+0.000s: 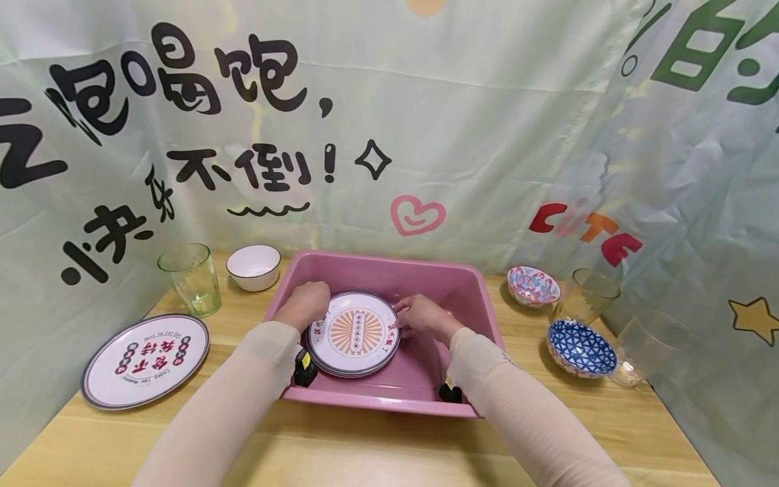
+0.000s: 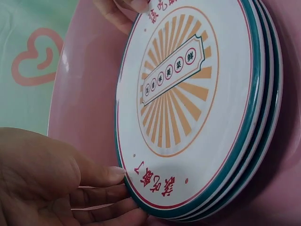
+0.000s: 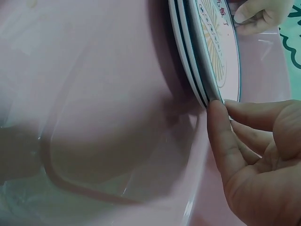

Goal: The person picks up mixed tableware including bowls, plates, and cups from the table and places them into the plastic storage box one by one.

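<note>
Wooden table (image 1: 347,450), pink tub (image 1: 389,404), plate (image 1: 146,362), bowls (image 1: 253,268), glasses (image 1: 190,281)

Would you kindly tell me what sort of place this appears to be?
Probably a staged tabletop set with a dining theme: printed fabric hangs behind a wood-grain table, where a pink basin has stacked plates inside.

Green glass (image 1: 193,283) near white bowl (image 1: 253,272), blue-patterned bowl (image 1: 581,348) beside clear glass (image 1: 648,346), printed cloth (image 1: 481,149) behind

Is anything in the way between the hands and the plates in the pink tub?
No, nothing visible. The left hand and the right hand pinch opposite sides of the stack of plates. Both reach inside the pink tub, so its walls don't come between.
</note>
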The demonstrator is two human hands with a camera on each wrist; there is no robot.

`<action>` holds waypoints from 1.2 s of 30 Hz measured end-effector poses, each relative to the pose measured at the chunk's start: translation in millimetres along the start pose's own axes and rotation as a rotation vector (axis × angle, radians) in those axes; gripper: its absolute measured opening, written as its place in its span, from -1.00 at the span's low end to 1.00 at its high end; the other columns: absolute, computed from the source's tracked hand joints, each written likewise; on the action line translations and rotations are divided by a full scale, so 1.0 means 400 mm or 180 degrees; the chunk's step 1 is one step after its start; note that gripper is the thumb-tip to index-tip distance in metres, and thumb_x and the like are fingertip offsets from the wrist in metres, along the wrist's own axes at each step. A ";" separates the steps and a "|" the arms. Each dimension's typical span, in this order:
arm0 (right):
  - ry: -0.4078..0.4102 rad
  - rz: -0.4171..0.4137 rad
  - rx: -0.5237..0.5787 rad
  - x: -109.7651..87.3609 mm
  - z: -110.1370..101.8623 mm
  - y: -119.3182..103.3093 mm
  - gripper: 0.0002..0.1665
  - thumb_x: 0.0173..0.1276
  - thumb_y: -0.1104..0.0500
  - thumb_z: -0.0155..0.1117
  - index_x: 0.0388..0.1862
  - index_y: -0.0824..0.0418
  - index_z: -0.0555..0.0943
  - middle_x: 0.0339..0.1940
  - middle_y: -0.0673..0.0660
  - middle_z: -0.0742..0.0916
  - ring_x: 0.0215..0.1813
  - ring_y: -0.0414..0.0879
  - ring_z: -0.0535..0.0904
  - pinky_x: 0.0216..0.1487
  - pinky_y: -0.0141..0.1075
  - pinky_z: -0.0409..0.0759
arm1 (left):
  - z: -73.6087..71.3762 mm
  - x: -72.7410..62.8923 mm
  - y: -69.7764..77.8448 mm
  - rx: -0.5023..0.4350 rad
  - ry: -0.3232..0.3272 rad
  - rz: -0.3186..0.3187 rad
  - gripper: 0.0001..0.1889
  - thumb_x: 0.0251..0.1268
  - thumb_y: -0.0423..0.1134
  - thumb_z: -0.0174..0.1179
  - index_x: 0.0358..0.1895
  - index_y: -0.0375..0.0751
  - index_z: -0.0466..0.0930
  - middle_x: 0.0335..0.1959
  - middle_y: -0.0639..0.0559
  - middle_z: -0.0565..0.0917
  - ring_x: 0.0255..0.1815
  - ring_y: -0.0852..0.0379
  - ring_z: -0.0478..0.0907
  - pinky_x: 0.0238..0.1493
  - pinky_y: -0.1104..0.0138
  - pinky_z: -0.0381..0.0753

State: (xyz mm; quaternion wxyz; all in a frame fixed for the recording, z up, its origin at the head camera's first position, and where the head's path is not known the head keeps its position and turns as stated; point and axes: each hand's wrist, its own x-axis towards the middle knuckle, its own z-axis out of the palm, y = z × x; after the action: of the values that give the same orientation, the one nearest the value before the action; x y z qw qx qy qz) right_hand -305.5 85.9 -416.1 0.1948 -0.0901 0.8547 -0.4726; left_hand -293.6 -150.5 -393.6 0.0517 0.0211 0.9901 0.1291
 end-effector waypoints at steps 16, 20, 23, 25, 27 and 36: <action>-0.0059 0.0137 -0.0515 0.005 -0.001 0.002 -0.45 0.26 0.45 0.30 0.25 0.37 0.52 -0.40 0.21 0.69 -0.52 -0.07 0.66 -0.29 -0.17 0.72 | -0.001 0.015 -0.002 0.0085 -0.0106 -0.0030 -0.82 0.06 -0.59 0.07 -0.31 -0.32 0.59 -0.35 -0.13 0.57 -0.35 -0.01 0.51 -0.39 0.28 0.55; -0.0116 0.0136 -0.0706 0.000 -0.005 -0.001 -0.43 0.28 0.39 0.30 0.29 0.38 0.47 -0.41 0.21 0.69 -0.49 -0.01 0.69 -0.28 -0.16 0.72 | -0.001 0.012 0.005 0.0092 -0.0135 -0.0045 -0.82 0.04 -0.59 0.07 -0.32 -0.32 0.57 -0.34 -0.15 0.55 -0.33 -0.03 0.49 -0.40 0.28 0.54; -0.0153 0.0122 -0.0845 -0.005 -0.007 -0.009 -0.43 0.32 0.35 0.29 0.31 0.42 0.44 -0.42 0.22 0.71 -0.43 0.07 0.71 -0.28 -0.14 0.71 | -0.002 0.010 0.011 0.0098 -0.0163 -0.0044 -0.84 0.06 -0.58 0.07 -0.32 -0.32 0.56 -0.33 -0.17 0.53 -0.33 -0.04 0.48 -0.43 0.29 0.51; -0.0171 0.0120 -0.0906 -0.008 -0.009 -0.018 -0.44 0.34 0.33 0.27 0.30 0.44 0.43 -0.44 0.25 0.72 -0.39 0.11 0.72 -0.27 -0.12 0.71 | -0.004 0.009 0.013 0.0119 -0.0167 -0.0023 -0.84 0.06 -0.58 0.06 -0.32 -0.32 0.55 -0.33 -0.17 0.52 -0.33 -0.04 0.47 -0.45 0.30 0.48; -0.0178 0.0111 -0.0984 -0.010 -0.011 -0.027 -0.46 0.35 0.31 0.25 0.28 0.44 0.44 -0.42 0.27 0.73 -0.37 0.12 0.73 -0.29 -0.14 0.72 | -0.007 0.008 0.015 0.0146 -0.0169 0.0018 -0.84 0.04 -0.57 0.06 -0.33 -0.31 0.54 -0.34 -0.17 0.52 -0.34 -0.03 0.47 -0.44 0.30 0.48; -0.0274 -0.0127 -0.1461 -0.029 -0.048 -0.078 -0.53 0.38 0.23 0.26 0.23 0.37 0.52 -0.24 0.25 0.71 -0.30 0.10 0.70 -0.34 -0.24 0.70 | -0.045 -0.003 0.022 0.0166 -0.0286 0.0252 -0.88 0.23 -0.36 0.18 -0.47 -0.24 0.54 -0.41 -0.08 0.57 -0.38 0.02 0.51 -0.35 0.27 0.54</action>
State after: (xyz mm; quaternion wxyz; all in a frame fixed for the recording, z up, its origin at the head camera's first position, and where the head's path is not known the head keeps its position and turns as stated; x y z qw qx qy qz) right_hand -304.0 87.9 -377.5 0.1961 -0.1691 0.9287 -0.2654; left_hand -294.2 -146.6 -374.1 0.0905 0.0673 0.9882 0.1041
